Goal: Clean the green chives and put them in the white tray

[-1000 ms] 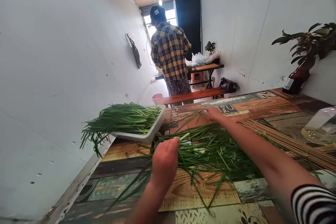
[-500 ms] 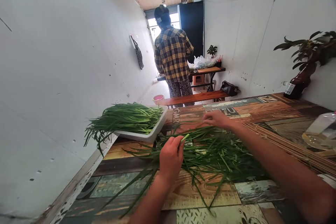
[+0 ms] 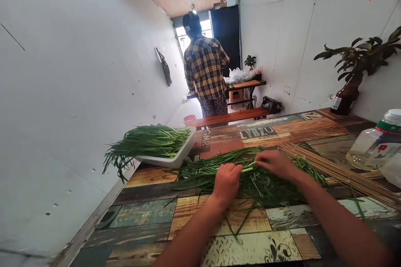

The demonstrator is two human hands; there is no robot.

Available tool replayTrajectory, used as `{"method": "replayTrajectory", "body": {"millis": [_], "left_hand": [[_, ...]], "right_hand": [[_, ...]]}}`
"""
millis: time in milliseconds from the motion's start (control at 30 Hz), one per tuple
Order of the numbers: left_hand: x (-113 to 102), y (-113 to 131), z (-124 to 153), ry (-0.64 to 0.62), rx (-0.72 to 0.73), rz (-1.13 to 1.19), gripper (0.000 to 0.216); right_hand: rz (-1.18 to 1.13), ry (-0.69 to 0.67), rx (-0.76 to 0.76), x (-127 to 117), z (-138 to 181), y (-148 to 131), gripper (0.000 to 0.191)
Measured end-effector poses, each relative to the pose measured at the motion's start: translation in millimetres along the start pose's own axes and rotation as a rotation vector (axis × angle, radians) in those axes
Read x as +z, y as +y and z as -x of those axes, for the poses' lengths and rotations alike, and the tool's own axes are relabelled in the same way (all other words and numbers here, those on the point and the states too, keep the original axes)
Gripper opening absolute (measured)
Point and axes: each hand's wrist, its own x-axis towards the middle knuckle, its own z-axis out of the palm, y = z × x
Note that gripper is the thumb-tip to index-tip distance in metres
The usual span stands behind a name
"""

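Loose green chives [image 3: 213, 160] lie in a spread pile on the wood-patterned table. My left hand [image 3: 227, 178] is closed round a few chive stalks, whose pale ends stick out to the right. At those pale ends my right hand [image 3: 275, 163] pinches with thumb and fingers, just above the pile. A white tray [image 3: 183, 154] left of the pile holds a thick bunch of chives [image 3: 153, 139], with leaves hanging over its left side.
Long thin sticks [image 3: 338, 171] lie right of the pile. Beyond them stand a clear plastic jug [image 3: 372, 146] and a brown bottle [image 3: 346, 96] holding a leafy plant. A person in a checked shirt [image 3: 206, 66] stands beyond the bench [image 3: 232, 117], back turned.
My right hand has come down and closer to my left hand, onto the stalk ends. My left hand has shifted right, its stalks now lying flatter. The view has turned slightly right.
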Motion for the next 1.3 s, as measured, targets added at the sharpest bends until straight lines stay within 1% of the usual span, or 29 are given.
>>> {"method": "replayTrajectory", "body": {"millis": [67, 100, 167, 200, 233, 300, 367, 400, 433, 467, 533, 600, 667, 700, 767, 800, 833, 867, 900, 933, 967, 1000, 1033, 1067, 1100, 1133, 1200, 1300], "left_hand": [[-2, -5, 1, 0.04, -0.059, 0.026, 0.025], [-2, -8, 1, 0.043, -0.085, 0.05, 0.024], [0, -13, 4, 0.021, -0.119, 0.105, 0.021], [2, -14, 5, 0.001, -0.128, 0.128, 0.02], [5, -15, 7, -0.022, -0.133, 0.145, 0.02], [9, -16, 9, -0.064, -0.117, 0.155, 0.019], [11, -17, 11, -0.093, -0.073, 0.14, 0.019], [12, -17, 11, -0.098, -0.049, 0.131, 0.02], [12, -17, 11, -0.098, -0.028, 0.126, 0.02], [12, -17, 11, -0.093, -0.008, 0.127, 0.021], [12, -16, 11, -0.067, 0.022, 0.148, 0.022], [11, -13, 10, -0.02, 0.044, 0.167, 0.023], [8, -9, 8, 0.038, 0.051, 0.149, 0.023], [6, -7, 8, 0.066, 0.047, 0.126, 0.023], [2, -6, 7, 0.112, 0.03, 0.076, 0.023], [0, -6, 8, 0.124, 0.017, 0.056, 0.024], [-1, -7, 8, 0.124, 0.001, 0.042, 0.024], [-1, -8, 9, 0.112, -0.016, 0.034, 0.023], [-1, -9, 9, 0.092, -0.032, 0.032, 0.022], [0, -10, 10, 0.067, -0.048, 0.033, 0.021], [1, -11, 11, 0.043, -0.061, 0.037, 0.02], [3, -11, 12, 0.026, -0.071, 0.042, 0.018], [4, -11, 12, 0.02, -0.079, 0.044, 0.017], [4, -11, 12, 0.02, -0.089, 0.043, 0.017], [5, -11, 13, 0.023, -0.098, 0.038, 0.018], [6, -11, 13, 0.024, -0.107, 0.032, 0.019], [6, -12, 13, 0.016, -0.12, 0.024, 0.021], [4, -15, 13, 0.016, -0.134, 0.044, 0.023]], "right_hand": [[0.102, 0.114, 0.053, -14, 0, 5, 0.029], [0.169, 0.159, 0.078, -19, 1, 3, 0.03], [0.331, 0.219, 0.085, -24, 2, -8, 0.029], [0.409, 0.223, 0.056, -23, 2, -17, 0.03], [0.469, 0.208, 0.004, -19, 2, -26, 0.032], [0.522, 0.131, -0.119, -5, 2, -41, 0.034], [0.502, 0.037, -0.19, 11, 2, -49, 0.024], [0.468, -0.006, -0.195, 18, 2, -50, 0.018], [0.411, -0.048, -0.182, 23, 2, -50, 0.017], [0.324, -0.087, -0.151, 26, 3, -49, 0.02], [0.056, -0.154, -0.041, 29, 4, -46, 0.029], [-0.248, -0.165, 0.119, 27, 4, -44, 0.035], [-0.474, -0.091, 0.263, 23, 4, -40, 0.04], [-0.535, -0.024, 0.313, 21, 3, -36, 0.042], [-0.544, 0.145, 0.388, 12, -2, -25, 0.046], [-0.485, 0.221, 0.42, 6, -7, -18, 0.047], [-0.375, 0.273, 0.451, 0, -12, -11, 0.048], [-0.22, 0.291, 0.485, -5, -19, -4, 0.048], [-0.033, 0.264, 0.513, -9, -27, 2, 0.048], [0.174, 0.189, 0.516, -12, -35, 6, 0.048], [0.37, 0.084, 0.491, -12, -44, 10, 0.046], [0.526, -0.027, 0.447, -10, -53, 14, 0.04], [0.627, -0.129, 0.391, -6, -61, 18, 0.033], [0.68, -0.207, 0.334, -1, -69, 22, 0.025], [0.697, -0.258, 0.286, 5, -75, 26, 0.019], [0.694, -0.28, 0.254, 10, -80, 29, 0.015], [0.679, -0.283, 0.208, 16, -86, 36, 0.011], [0.652, -0.246, 0.137, 13, -86, 37, 0.018]]}}
